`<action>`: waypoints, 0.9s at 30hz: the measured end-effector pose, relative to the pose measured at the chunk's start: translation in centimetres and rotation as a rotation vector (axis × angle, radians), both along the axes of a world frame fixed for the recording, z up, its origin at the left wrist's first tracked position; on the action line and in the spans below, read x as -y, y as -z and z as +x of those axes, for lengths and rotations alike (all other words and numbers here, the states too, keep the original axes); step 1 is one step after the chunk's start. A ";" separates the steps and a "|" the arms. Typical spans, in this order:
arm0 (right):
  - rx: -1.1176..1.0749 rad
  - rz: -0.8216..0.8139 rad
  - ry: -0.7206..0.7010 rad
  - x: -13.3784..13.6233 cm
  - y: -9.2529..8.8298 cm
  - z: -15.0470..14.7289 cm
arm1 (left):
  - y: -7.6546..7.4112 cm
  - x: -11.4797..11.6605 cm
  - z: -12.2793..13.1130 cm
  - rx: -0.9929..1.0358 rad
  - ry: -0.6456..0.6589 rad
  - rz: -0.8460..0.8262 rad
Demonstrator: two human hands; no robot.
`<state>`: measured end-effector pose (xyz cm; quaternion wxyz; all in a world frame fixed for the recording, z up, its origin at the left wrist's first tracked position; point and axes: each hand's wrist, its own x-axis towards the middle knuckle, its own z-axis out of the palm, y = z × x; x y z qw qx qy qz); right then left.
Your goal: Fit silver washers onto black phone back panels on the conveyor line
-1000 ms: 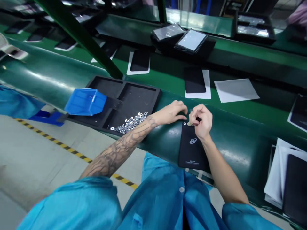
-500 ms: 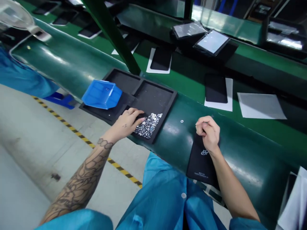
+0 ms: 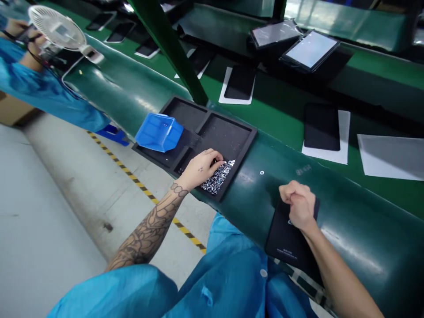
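Note:
In the head view my left hand [image 3: 206, 167] is in the near right compartment of a black divided tray [image 3: 236, 179]. Its thumb and fingers are drawn together at a heap of small shiny metal rings [image 3: 216, 182]; any ring between the fingertips is hidden. My right hand [image 3: 300, 203] is closed like a fist over the top part of a dark flat panel [image 3: 287, 238] with pale lettering. What that fist holds, if anything, cannot be seen. One loose ring [image 3: 262, 172] lies on the green bench between the hands.
A blue bin [image 3: 159, 132] stands in the tray's left side. Black tablet-like slabs [image 3: 240, 82] rest on white sheets along the green belt beyond. A green post [image 3: 172, 48] rises behind the tray. At far left are a white fan [image 3: 58, 28] and another person's sleeve [image 3: 49, 95].
The view has swung left, so everything sits farther right. My left thumb and fingers have drawn closer together at the rings. My right hand remains closed above the panel.

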<state>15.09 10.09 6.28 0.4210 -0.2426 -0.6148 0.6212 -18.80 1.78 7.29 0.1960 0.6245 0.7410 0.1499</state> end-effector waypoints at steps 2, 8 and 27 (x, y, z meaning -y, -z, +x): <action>0.001 0.017 0.005 0.2 0.0 -0.1 | 0.2 -0.4 -0.1 0.018 0.005 -0.008; -0.068 -0.091 0.078 0.0 -0.6 -0.3 | 0.5 -0.6 -0.5 0.122 -0.018 -0.011; -0.035 -0.218 0.339 -1.0 -5.5 5.0 | 0.4 5.9 16.6 0.554 -0.021 0.104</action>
